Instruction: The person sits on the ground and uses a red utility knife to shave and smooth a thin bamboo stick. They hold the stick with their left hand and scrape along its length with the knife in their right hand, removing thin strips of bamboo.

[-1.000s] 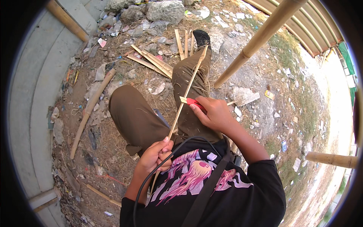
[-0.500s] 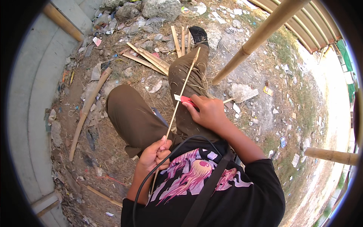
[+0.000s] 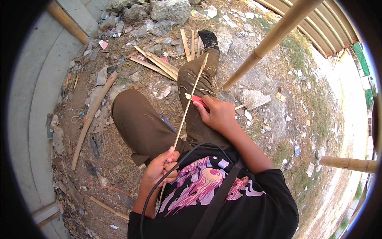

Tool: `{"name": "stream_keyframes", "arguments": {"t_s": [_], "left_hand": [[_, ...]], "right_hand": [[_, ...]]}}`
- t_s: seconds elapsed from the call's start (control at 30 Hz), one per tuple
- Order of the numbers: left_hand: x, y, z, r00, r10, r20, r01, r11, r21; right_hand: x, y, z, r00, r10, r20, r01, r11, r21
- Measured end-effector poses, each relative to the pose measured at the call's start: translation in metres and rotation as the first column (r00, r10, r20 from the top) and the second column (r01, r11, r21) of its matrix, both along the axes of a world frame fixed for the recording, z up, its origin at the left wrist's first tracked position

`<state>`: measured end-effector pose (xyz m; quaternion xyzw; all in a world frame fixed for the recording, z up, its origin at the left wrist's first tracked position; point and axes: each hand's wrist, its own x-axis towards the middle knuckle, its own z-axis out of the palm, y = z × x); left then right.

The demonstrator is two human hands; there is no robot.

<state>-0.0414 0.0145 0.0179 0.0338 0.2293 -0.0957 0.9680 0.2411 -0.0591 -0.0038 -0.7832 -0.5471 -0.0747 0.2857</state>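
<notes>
The right hand (image 3: 219, 113), clasping a red knife (image 3: 198, 101), has edged toward the tip of the pale strip (image 3: 182, 123), apparently reaching a farther stretch. The left hand (image 3: 160, 165) holds the strip.

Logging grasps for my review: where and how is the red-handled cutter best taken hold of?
Probably by its red handle, coming from the right, as the right grip does: the pale blade points left, across the thin strip, so a hold there likely leaves the edge free.
</notes>
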Motion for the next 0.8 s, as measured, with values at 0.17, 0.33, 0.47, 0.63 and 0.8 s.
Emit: {"name": "stream_keyframes", "arguments": {"t_s": [0.17, 0.33, 0.47, 0.63, 0.8], "left_hand": [[-0.003, -0.003, 0.004, 0.999, 0.006, -0.032, -0.005, 1.000, 0.013], [-0.003, -0.002, -0.005, 1.000, -0.007, 0.003, 0.007, 1.000, 0.000], [-0.009, -0.003, -0.019, 0.994, -0.041, 0.098, 0.046, 0.998, -0.049], [0.003, -0.005, 0.003, 0.996, -0.089, 0.010, 0.086, 0.983, 0.164], [0.000, -0.001, 0.005, 0.998, -0.052, -0.036, 0.060, 0.967, 0.247]], "right_hand": [[-0.003, 0.000, -0.003, 1.000, 0.018, 0.003, -0.018, 0.999, 0.026], [-0.004, -0.001, -0.002, 0.996, 0.015, -0.093, -0.014, 1.000, 0.007], [0.020, -0.010, 0.005, 0.912, 0.171, -0.372, -0.203, 0.978, -0.050], [0.034, -0.014, 0.020, 0.790, 0.195, -0.582, -0.251, 0.968, -0.016], [0.027, 0.003, 0.005, 0.827, 0.178, -0.534, -0.241, 0.969, -0.051]]}}
